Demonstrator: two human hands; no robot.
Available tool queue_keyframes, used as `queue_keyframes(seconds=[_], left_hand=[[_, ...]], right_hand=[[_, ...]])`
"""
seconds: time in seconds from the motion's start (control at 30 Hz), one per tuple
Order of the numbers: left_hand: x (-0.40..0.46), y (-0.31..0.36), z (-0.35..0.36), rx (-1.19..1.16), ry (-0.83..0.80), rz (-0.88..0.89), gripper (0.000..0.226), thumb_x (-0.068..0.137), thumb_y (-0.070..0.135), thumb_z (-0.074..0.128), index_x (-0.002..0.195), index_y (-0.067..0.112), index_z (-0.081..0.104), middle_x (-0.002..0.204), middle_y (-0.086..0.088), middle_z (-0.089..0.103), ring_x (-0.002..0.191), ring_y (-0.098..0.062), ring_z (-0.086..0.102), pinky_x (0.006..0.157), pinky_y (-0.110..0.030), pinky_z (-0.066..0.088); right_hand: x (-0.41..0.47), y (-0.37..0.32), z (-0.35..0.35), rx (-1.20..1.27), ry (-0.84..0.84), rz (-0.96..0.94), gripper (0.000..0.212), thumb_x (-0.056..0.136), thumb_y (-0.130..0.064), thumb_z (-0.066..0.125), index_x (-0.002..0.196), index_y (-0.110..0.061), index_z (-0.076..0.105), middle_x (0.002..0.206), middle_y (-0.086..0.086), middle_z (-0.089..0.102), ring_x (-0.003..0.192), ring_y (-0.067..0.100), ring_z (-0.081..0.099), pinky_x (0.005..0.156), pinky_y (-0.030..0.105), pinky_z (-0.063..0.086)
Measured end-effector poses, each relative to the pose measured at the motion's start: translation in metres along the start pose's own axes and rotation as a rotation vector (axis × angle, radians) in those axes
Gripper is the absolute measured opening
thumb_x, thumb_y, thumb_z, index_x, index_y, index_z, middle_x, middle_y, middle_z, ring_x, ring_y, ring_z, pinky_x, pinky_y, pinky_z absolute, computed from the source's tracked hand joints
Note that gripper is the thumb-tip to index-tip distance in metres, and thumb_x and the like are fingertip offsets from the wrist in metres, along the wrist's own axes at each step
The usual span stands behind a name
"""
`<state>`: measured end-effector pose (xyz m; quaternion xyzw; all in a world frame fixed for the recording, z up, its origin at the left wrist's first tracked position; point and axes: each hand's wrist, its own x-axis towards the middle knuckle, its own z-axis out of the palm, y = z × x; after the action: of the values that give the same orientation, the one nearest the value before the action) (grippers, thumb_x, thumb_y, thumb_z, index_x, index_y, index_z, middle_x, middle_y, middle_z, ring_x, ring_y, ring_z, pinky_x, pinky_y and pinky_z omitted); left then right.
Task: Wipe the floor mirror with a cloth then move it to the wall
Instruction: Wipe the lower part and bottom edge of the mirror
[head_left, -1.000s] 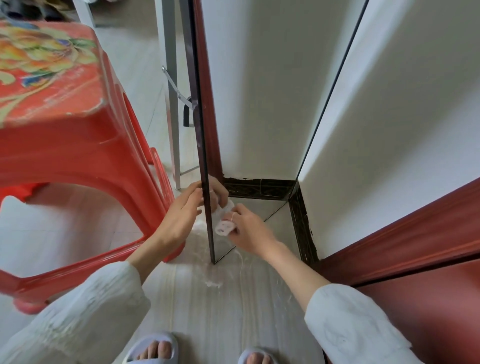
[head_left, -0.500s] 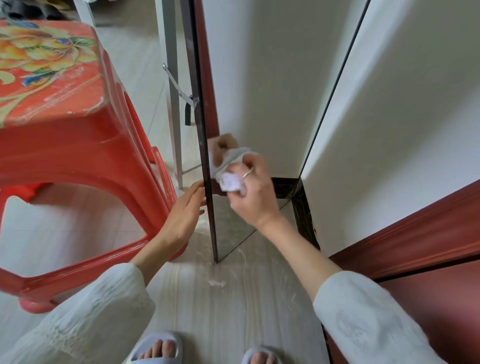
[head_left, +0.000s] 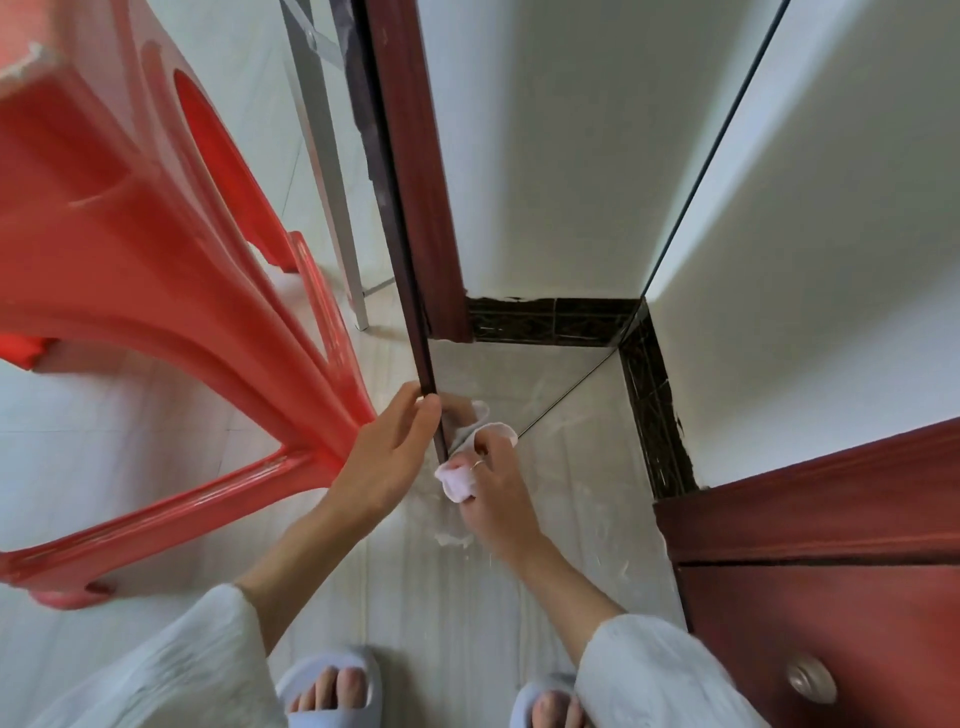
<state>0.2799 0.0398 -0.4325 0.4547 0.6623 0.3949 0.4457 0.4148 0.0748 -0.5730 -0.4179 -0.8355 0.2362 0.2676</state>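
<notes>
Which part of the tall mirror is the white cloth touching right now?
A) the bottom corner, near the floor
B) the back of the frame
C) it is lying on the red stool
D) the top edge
A: the right hand presses the white cloth against the glass at the mirror's bottom corner, just above the floor.

R hand (head_left: 493, 499) presses cloth (head_left: 460, 480) on mirror (head_left: 545, 208) btm; L hand (head_left: 387, 457) grips its edge.

Mirror (head_left: 545, 208) upright on the floor (head_left: 415, 597), stool (head_left: 156, 260) to its left, door (head_left: 831, 597) to its right, left hand (head_left: 384, 462) on the mirror's left edge, right hand (head_left: 493, 499) holding cloth (head_left: 460, 480) at its foot, slippers (head_left: 332, 686) nearest.
</notes>
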Motion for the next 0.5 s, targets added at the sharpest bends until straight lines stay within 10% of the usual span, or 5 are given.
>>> queue_keyframes(seconds=[0.23,0.5], left_hand=[[0.011,-0.017,0.006,0.055,-0.014,-0.024,0.042,0.086,0.060,0.036,0.091,0.022,0.053,0.087,-0.001,0.065,0.086,-0.031,0.059,0.088,-0.048,0.049],[0.011,-0.019,0.009,-0.005,-0.052,-0.047,0.033,0.083,0.050,0.039,0.111,0.037,0.050,0.105,0.019,0.060,0.110,-0.007,0.056,0.100,-0.039,0.046]], right_hand=[[-0.008,0.020,0.007,-0.008,-0.286,0.294,0.022,0.079,-0.001,0.052,0.098,0.001,0.063,0.113,0.014,0.053,0.105,0.030,0.053,0.083,0.028,0.044],[0.025,0.014,-0.010,0.042,0.137,0.432,0.023,0.079,0.005,0.058,0.101,0.000,0.055,0.106,0.010,0.048,0.087,0.017,0.049,0.071,0.018,0.041]])
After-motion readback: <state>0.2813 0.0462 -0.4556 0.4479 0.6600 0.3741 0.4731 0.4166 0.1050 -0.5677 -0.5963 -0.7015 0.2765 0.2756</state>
